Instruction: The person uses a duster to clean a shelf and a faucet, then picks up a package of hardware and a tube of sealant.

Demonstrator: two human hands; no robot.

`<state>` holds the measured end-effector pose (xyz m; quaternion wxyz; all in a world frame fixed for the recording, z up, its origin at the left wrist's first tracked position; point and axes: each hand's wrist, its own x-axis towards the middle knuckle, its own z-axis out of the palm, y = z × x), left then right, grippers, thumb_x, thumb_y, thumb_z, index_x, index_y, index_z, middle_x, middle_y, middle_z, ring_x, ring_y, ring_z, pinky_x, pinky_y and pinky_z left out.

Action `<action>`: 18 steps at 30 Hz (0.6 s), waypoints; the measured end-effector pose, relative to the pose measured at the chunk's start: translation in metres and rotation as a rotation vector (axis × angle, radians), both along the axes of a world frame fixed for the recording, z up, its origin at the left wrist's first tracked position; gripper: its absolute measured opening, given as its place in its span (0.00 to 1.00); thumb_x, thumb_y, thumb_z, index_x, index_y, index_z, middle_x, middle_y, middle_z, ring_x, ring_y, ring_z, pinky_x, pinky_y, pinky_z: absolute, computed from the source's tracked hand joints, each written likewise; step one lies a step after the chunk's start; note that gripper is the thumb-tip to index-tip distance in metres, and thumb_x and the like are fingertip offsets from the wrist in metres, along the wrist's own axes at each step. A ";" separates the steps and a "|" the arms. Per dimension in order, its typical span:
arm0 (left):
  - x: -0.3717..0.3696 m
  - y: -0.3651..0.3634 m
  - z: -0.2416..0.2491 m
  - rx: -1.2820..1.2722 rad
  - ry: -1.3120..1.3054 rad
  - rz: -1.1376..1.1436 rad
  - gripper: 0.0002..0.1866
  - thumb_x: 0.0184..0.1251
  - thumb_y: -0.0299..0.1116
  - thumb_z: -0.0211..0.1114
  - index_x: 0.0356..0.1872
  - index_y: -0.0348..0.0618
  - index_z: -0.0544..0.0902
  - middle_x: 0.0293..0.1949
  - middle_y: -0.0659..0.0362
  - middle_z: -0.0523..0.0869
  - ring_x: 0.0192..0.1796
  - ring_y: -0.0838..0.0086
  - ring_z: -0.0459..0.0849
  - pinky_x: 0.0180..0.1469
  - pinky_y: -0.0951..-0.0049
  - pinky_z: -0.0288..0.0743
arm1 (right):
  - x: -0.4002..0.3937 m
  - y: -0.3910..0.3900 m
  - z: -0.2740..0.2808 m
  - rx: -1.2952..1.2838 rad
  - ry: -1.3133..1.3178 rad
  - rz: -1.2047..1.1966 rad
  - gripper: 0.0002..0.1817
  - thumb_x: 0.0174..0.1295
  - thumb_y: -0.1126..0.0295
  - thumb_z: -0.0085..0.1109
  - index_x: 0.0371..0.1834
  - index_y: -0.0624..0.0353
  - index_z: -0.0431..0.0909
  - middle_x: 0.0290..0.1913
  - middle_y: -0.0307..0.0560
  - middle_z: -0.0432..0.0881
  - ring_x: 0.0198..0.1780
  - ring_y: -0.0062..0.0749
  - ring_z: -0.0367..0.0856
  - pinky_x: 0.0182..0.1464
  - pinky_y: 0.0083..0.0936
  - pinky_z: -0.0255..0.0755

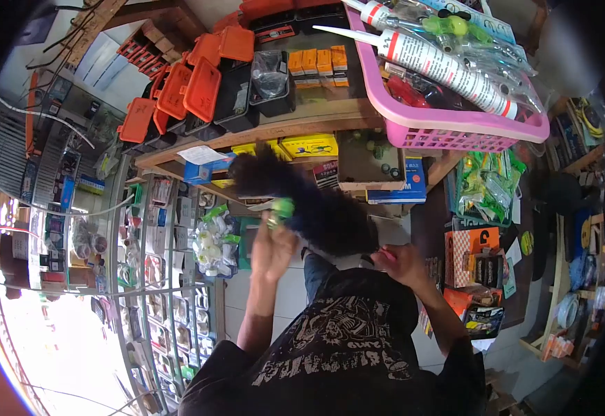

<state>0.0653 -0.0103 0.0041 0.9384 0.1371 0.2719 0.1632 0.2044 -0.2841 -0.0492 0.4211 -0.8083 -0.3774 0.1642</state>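
A dark, fluffy duster (323, 211) stretches across the middle of the view, in front of the lower shelf. Its reddish handle end is in the fist of my right hand (403, 265). My left hand (273, 248) is raised with its fingers closed round a small bright-green object (283, 207), smeared by motion. The duster's fluff passes right beside this object and overlaps the shelf opening behind. An open cardboard box (372, 184) with several small round items sits on that shelf, beyond the duster.
On the upper shelf stand black bins with orange lids (202, 90), small orange boxes (318, 62) and a pink basket (455, 128) holding sealant tubes (448, 69). Bagged white bulbs (216, 243) hang at left by a glass display case (167, 305). Packaged goods (472, 256) crowd the right side.
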 end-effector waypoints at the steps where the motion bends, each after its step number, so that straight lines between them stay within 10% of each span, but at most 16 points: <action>1: 0.003 -0.021 0.004 0.149 0.072 -0.101 0.15 0.78 0.48 0.46 0.44 0.48 0.73 0.23 0.67 0.69 0.22 0.83 0.63 0.25 0.80 0.58 | 0.001 0.004 0.006 0.000 0.002 0.004 0.21 0.61 0.47 0.60 0.26 0.55 0.82 0.21 0.52 0.80 0.26 0.53 0.80 0.29 0.41 0.71; 12: 0.001 0.024 0.014 0.139 -0.337 0.023 0.18 0.79 0.45 0.45 0.48 0.40 0.73 0.27 0.65 0.74 0.22 0.83 0.64 0.27 0.82 0.62 | -0.008 0.002 0.000 -0.057 0.103 0.064 0.23 0.63 0.47 0.57 0.24 0.58 0.77 0.20 0.53 0.75 0.26 0.55 0.77 0.29 0.39 0.69; 14: 0.012 -0.015 0.026 0.142 0.186 0.017 0.12 0.78 0.45 0.48 0.45 0.49 0.71 0.24 0.67 0.66 0.21 0.83 0.61 0.26 0.78 0.61 | -0.003 0.009 -0.001 -0.094 0.131 0.057 0.24 0.63 0.47 0.56 0.24 0.59 0.76 0.20 0.53 0.75 0.26 0.55 0.77 0.29 0.39 0.68; 18: 0.019 -0.049 0.023 0.238 0.071 -0.206 0.12 0.77 0.46 0.48 0.44 0.51 0.71 0.24 0.67 0.68 0.22 0.84 0.64 0.26 0.79 0.62 | 0.006 0.019 0.004 -0.025 0.178 0.056 0.25 0.63 0.46 0.56 0.23 0.59 0.74 0.19 0.54 0.74 0.26 0.55 0.76 0.28 0.39 0.67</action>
